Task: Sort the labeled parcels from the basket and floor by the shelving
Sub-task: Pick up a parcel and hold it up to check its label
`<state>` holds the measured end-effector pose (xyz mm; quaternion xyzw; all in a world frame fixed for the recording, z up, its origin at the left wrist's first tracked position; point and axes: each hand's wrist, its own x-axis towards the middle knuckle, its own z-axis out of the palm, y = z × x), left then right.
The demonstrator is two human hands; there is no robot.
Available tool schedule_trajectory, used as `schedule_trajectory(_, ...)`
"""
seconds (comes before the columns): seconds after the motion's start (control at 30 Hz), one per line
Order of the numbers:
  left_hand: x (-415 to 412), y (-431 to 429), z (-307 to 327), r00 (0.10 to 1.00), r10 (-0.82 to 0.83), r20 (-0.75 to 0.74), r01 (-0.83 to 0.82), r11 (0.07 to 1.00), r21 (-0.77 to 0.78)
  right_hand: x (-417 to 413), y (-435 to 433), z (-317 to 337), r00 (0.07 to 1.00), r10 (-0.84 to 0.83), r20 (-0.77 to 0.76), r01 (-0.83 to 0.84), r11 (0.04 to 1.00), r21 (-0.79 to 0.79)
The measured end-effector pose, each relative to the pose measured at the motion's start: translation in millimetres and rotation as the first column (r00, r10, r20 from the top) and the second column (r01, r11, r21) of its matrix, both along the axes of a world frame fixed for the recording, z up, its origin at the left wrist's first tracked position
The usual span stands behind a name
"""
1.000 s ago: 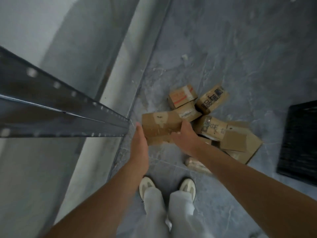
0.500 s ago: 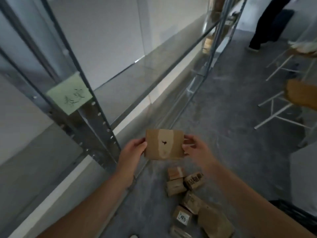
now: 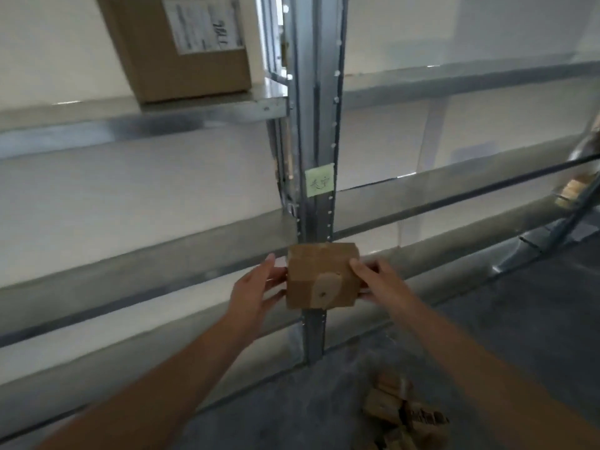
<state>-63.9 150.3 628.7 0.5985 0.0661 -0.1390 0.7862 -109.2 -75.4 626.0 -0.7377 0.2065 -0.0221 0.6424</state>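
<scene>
A small brown cardboard parcel [image 3: 321, 277] with a torn pale patch on its near face is held up in front of the metal shelving upright [image 3: 316, 125]. My left hand [image 3: 256, 287] grips its left side and my right hand [image 3: 378, 280] grips its right side. A green sticky note [image 3: 319, 182] with handwriting is stuck on the upright just above the parcel. Several more small parcels [image 3: 399, 414] lie in a pile on the grey floor at the lower right.
Steel shelves [image 3: 130, 254] run left and right of the upright at several heights. A large cardboard box [image 3: 181, 47] with a white label stands on the upper left shelf. More small items [image 3: 574, 190] sit on a shelf at the far right.
The view has swung up from the floor pile to face the shelving. Both hands have lifted the parcel from the pile up to shelf height, in front of the upright.
</scene>
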Motion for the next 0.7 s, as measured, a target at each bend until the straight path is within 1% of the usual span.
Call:
schedule_trajectory(0.1, -14.9, 59.3, 20.0, 0.993, 0.083, 0.088, -0.085, 0.996, 0.016, 21.3, 50.8, 19.9, 0.990, 0.128, 0.055, -0.124, 0.989, -0.077)
schedule_trajectory(0.2, -28.8, 123.4, 39.4, 0.969, 0.219, 0.117, -0.223, 0.975, 0.016, 38.3, 112.7, 48.9, 0.952, 0.289, 0.104, -0.270, 0.948, -0.167)
schedule_trajectory(0.3, -45.6, 189.9, 53.5, 0.923, 0.368, 0.116, -0.373, 0.928, 0.024, 45.3, 184.2, 77.6, 0.873, 0.475, 0.109, -0.450, 0.871, -0.197)
schedule_trajectory(0.4, -68.9, 254.7, 61.6, 0.845, 0.520, 0.124, -0.524, 0.851, 0.007, 41.7, 258.5, 99.0, 0.779, 0.614, 0.130, -0.580, 0.784, -0.222)
schedule_trajectory(0.43, -78.6, 276.7, 62.3, 0.815, 0.567, 0.118, -0.570, 0.822, -0.007, 38.9, 283.6, 104.3, 0.760, 0.638, 0.127, -0.609, 0.767, -0.202)
schedule_trajectory(0.53, -113.5, 342.2, 59.6, 0.748, 0.661, 0.058, -0.659, 0.751, -0.043, 27.2, 360.6, 113.1, 0.737, 0.669, 0.097, -0.666, 0.743, -0.065)
schedule_trajectory(0.7, -185.3, 438.8, 40.3, 0.639, 0.769, -0.012, -0.769, 0.638, -0.051, -6.1, 487.8, 98.3, 0.640, 0.765, 0.075, -0.767, 0.642, -0.012)
